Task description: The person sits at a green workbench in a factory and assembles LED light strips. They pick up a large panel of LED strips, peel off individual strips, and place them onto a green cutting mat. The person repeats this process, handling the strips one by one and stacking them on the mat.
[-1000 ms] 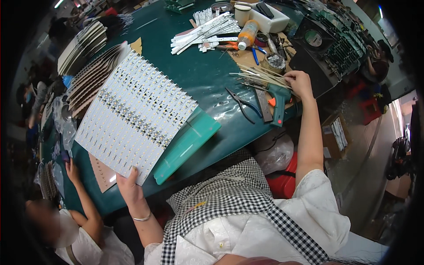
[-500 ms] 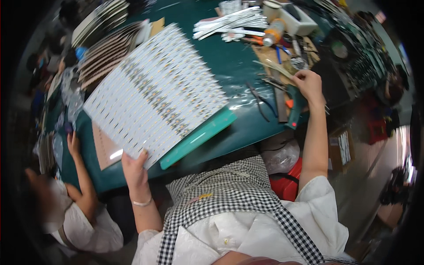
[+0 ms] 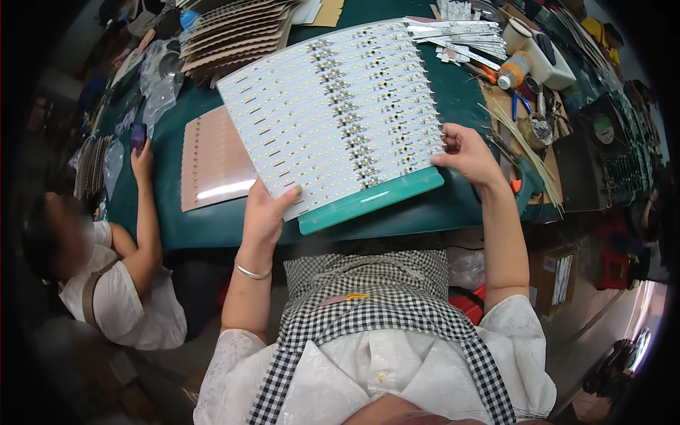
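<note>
A large white LED circuit board sheet (image 3: 297, 113), lined with rows of small yellow LEDs and dark parts, is tilted above the table. My left hand (image 3: 269, 212) grips its near left corner, thumb on top. At the sheet's right edge, my right hand (image 3: 467, 156) has its thumb and curled fingers closed on the border; the fingertips are partly hidden. A green plastic strip (image 3: 375, 202) shows along the sheet's near side. To the left, a pinkish-brown sheet with a scalloped edge (image 3: 212, 152) lies on the green table (image 3: 212, 237).
Scalloped brown sheets (image 3: 227, 35) are stacked at the far left. White strips (image 3: 467, 35), an orange-capped bottle (image 3: 513, 71) and thin pale sticks (image 3: 528, 145) lie at the right, beside several tools. A person (image 3: 134, 283) sits at the left, holding a phone (image 3: 138, 138).
My right hand has left the pale sticks and come left to the sheet's right edge. The sheet has turned clockwise and shifted right, with my left hand still on its corner.
</note>
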### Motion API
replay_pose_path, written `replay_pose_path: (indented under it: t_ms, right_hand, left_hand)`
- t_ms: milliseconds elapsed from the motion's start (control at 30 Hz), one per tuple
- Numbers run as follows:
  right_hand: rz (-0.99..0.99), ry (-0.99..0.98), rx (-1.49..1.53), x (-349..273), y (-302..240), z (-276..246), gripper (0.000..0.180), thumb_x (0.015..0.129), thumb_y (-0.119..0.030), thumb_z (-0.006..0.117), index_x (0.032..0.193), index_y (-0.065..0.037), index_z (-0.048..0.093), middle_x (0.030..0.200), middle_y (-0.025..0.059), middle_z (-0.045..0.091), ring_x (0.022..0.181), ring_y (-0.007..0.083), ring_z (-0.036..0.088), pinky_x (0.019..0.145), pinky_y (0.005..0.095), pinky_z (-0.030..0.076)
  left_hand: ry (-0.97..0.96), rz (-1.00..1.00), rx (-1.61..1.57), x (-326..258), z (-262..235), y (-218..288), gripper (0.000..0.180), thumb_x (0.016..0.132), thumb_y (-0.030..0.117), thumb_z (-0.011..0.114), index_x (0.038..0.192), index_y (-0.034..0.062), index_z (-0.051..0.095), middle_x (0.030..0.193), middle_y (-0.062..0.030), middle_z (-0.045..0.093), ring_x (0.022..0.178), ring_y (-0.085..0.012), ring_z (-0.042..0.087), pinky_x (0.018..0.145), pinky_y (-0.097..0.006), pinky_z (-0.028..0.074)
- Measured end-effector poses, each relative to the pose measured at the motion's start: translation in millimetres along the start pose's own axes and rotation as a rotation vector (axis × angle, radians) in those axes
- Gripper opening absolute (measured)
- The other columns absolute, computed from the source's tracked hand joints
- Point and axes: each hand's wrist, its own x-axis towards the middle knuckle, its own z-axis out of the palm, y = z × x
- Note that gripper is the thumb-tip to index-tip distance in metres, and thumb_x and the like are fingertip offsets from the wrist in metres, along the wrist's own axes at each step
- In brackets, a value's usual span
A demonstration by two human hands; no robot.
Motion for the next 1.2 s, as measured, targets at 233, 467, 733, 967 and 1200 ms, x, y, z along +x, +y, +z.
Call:
replay_pose_path:
  t_ms: [233, 467, 733, 967, 1200]
  right_hand:
    - [0.038, 0.029, -0.080, -2.4, 4.6, -5.6, 0.032, 0.071, 0.009, 0.069, 0.101, 0.003, 0.060, 0.094, 0.0052, 0.067, 0.085, 0.0110, 0.062, 0.078, 0.0271, 0.049]
    - [-0.030, 0.117, -0.180, -13.0, -6.4, -0.2, 0.027, 0.070, 0.006, 0.073, 0.095, 0.003, 0.062, 0.087, 0.0033, 0.067, 0.081, 0.0089, 0.060, 0.076, 0.0259, 0.049]
    - [-0.089, 0.175, -0.234, -14.8, 14.4, -8.1, 0.020, 0.072, 0.003, 0.072, 0.089, 0.002, 0.061, 0.076, 0.0002, 0.060, 0.072, 0.0067, 0.053, 0.067, 0.0246, 0.045]
    - [-0.045, 0.083, -0.027, -21.2, -0.8, -5.1, 0.018, 0.074, 0.007, 0.069, 0.089, 0.003, 0.061, 0.081, -0.0004, 0.062, 0.074, 0.0065, 0.056, 0.071, 0.0248, 0.047]
    - [0.036, -0.074, -0.264, -8.2, -7.0, -20.9, 0.021, 0.070, 0.005, 0.073, 0.086, 0.001, 0.061, 0.077, -0.0018, 0.059, 0.070, 0.0055, 0.053, 0.067, 0.0231, 0.046]
  left_hand:
    - [-0.046, 0.027, 0.027, -0.6, 5.2, 3.3, 0.049, 0.081, -0.001, 0.067, 0.125, -0.0057, 0.046, 0.119, -0.0135, 0.059, 0.107, -0.0207, 0.059, 0.094, -0.035, 0.047]
    - [0.019, 0.121, 0.153, -12.5, 8.3, 1.8, 0.041, 0.082, -0.002, 0.065, 0.120, -0.0043, 0.051, 0.113, -0.0112, 0.062, 0.101, -0.0179, 0.060, 0.090, -0.033, 0.048]
    - [0.021, 0.127, 0.095, -9.0, 12.4, 7.5, 0.043, 0.081, 0.000, 0.068, 0.120, -0.0041, 0.051, 0.111, -0.0114, 0.063, 0.099, -0.0177, 0.060, 0.090, -0.032, 0.048]
    - [0.014, 0.038, 0.080, -12.4, 10.7, 5.7, 0.047, 0.080, 0.001, 0.069, 0.122, -0.0059, 0.048, 0.116, -0.0131, 0.060, 0.106, -0.0197, 0.059, 0.093, -0.034, 0.047]
    - [0.011, -0.005, 0.076, -12.2, 16.1, 11.8, 0.046, 0.080, 0.003, 0.070, 0.121, -0.0062, 0.049, 0.115, -0.0126, 0.061, 0.104, -0.0191, 0.059, 0.092, -0.033, 0.047]
